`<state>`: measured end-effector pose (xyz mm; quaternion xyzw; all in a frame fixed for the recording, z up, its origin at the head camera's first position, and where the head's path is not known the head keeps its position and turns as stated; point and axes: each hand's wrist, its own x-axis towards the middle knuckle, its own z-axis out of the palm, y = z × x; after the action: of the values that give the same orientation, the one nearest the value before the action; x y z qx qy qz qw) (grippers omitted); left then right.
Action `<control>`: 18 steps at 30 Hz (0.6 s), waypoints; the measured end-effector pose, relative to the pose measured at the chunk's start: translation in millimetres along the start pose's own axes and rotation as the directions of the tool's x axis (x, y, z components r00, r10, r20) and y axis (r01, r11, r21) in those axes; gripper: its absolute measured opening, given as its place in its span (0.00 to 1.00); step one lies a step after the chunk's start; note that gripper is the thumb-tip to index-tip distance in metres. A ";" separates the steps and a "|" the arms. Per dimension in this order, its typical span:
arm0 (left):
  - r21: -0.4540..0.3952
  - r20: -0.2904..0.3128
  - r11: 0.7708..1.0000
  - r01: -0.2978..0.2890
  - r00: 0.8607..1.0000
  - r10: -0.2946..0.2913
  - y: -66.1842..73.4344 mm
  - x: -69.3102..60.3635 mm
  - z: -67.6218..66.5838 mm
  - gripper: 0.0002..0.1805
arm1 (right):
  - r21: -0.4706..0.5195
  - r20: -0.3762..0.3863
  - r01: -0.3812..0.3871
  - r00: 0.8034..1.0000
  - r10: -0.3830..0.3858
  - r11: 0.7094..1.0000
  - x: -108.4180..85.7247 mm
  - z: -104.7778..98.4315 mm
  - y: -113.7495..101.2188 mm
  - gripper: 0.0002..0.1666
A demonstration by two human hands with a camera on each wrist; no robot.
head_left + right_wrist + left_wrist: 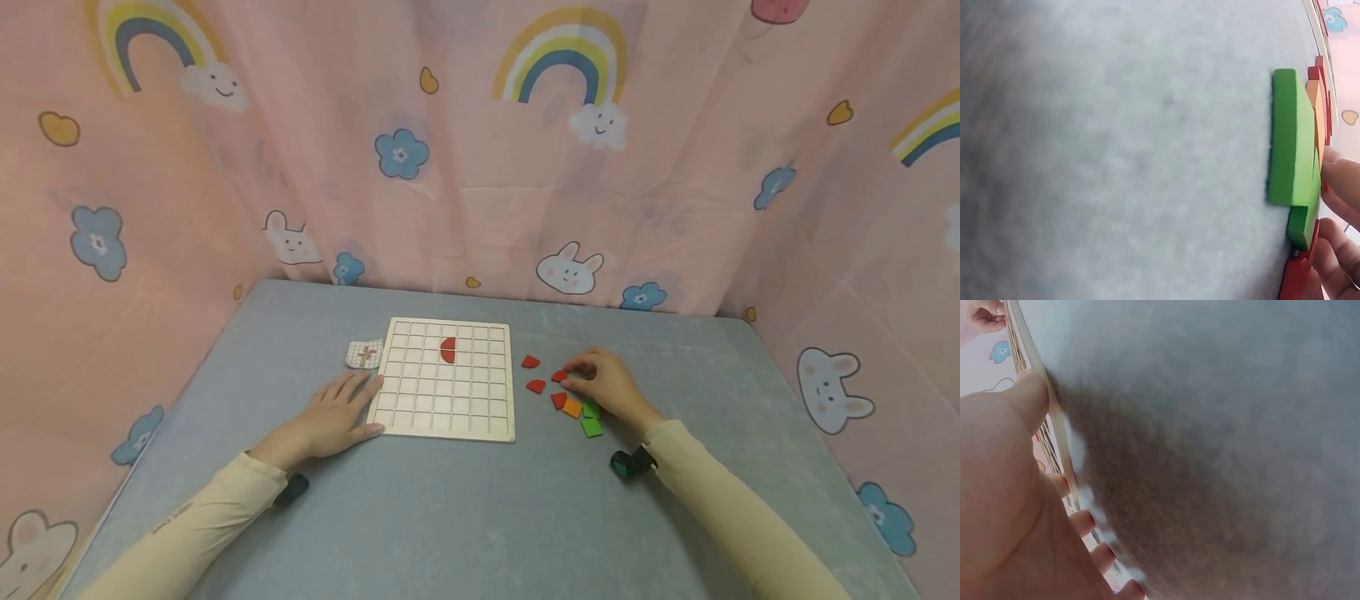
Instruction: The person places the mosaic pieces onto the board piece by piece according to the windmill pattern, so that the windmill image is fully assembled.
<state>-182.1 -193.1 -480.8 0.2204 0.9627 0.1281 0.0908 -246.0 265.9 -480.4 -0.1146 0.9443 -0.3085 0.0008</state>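
The left hand (322,425) lies at the left edge of a pale wooden grid board (442,421), its spread fingertips and thumb touching that edge. In the left wrist view the left hand (997,481) has its thumb against the board's side. Two red quarter-round pieces (447,350) form a half disc on the board's upper middle. Right of the board, the right hand (609,387) pinches a red piece (559,377) between thumb and index finger. Below this hand are green pieces (592,427) and an orange piece (572,407); the right wrist view shows a green piece (1285,137) close up.
A small card with a gridded coloured pattern (364,354) lies left of the board. Other loose red pieces (536,387) lie between the board and the right hand. The grey table (480,517) meets a pink printed curtain (465,217) at its back and sides.
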 end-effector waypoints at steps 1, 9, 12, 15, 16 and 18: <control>0.000 0.000 1.000 0.001 1.000 -0.001 0.5 0.0 -0.3 0.44 | 0.000 -0.001 0.001 1.000 -0.001 1.000 -0.2 -0.2 -0.3 0.18; -0.001 0.016 1.000 0.010 1.000 -0.010 10.9 -4.1 -12.8 0.42 | -0.019 -0.002 0.016 1.000 -0.016 1.000 0.0 -0.5 -1.8 0.18; 0.000 0.023 1.000 0.015 1.000 -0.015 12.1 -4.8 -14.2 0.41 | -0.025 -0.006 0.016 1.000 -0.016 1.000 0.0 -0.5 -2.2 0.18; -0.004 0.029 1.000 0.019 0.999 -0.018 12.3 -4.8 -14.5 0.42 | -0.030 -0.010 0.019 1.000 -0.019 0.999 0.1 -0.4 -2.1 0.17; -0.006 0.031 1.000 0.019 0.999 -0.019 12.4 -4.8 -14.6 0.42 | -0.029 -0.011 0.018 1.000 -0.018 0.999 0.2 -0.5 -2.2 0.17; -0.011 0.032 1.000 0.021 0.999 -0.021 12.5 -4.9 -14.9 0.42 | -0.028 -0.012 0.017 1.000 -0.018 0.999 0.4 -0.6 -2.3 0.17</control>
<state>-176.2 -187.6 -462.5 0.2117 0.9627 0.1290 0.1085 -245.9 264.3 -478.6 -0.1209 0.9475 -0.2959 -0.0095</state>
